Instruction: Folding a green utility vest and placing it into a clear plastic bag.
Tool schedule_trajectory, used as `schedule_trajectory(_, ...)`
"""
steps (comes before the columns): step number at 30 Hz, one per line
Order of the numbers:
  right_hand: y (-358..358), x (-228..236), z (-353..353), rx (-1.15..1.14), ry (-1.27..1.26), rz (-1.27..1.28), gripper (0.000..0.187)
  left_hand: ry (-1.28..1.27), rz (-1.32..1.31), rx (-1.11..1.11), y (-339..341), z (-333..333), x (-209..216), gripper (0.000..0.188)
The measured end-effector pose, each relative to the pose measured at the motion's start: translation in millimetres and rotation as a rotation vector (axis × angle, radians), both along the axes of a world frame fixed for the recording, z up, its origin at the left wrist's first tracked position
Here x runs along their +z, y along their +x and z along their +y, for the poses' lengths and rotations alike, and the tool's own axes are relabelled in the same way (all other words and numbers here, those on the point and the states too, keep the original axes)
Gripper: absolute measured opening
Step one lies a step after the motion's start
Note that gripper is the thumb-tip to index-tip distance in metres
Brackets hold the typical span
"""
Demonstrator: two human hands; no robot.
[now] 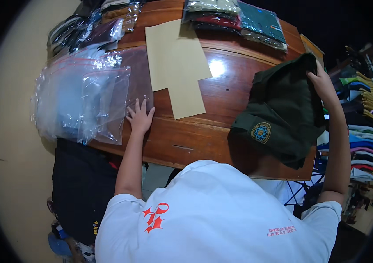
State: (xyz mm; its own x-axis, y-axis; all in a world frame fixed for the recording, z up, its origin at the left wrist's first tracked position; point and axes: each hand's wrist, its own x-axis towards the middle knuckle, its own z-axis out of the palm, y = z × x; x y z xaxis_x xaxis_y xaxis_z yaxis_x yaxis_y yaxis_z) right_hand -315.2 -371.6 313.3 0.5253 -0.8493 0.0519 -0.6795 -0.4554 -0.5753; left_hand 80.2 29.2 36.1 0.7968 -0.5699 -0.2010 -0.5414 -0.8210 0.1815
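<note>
My right hand [321, 83] grips the edge of a dark green garment [280, 105] with a round emblem on it. The garment lies partly folded over the right end of the table, its far corner raised at my fingers. My left hand [140, 117] rests flat on the table with fingers spread, beside a pile of clear plastic bags [70, 94] with red zip strips. Between the hands, nearer the far side, lies a tan cardboard piece [175, 61], wide at the far end and narrow at the near end.
Bagged folded clothes [221, 19] are stacked at the far edge of the wooden table [182, 140], with more bagged clothes [107, 33] at the far left. A black garment [81, 184] hangs at the near left. Clothes on hangers [362, 131] fill a rack on the right.
</note>
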Motion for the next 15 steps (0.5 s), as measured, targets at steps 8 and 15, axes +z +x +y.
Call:
schedule_trajectory(8, 136, 1, 36, 0.14, 0.099, 0.113, 0.071, -0.986, 0.692, -0.223, -58, -60, 62, 0.076)
schedule_trajectory(15, 255, -52, 152, 0.379, 0.317, 0.102, 0.069, -1.491, 2.035, -0.237, -89, -98, 99, 0.061)
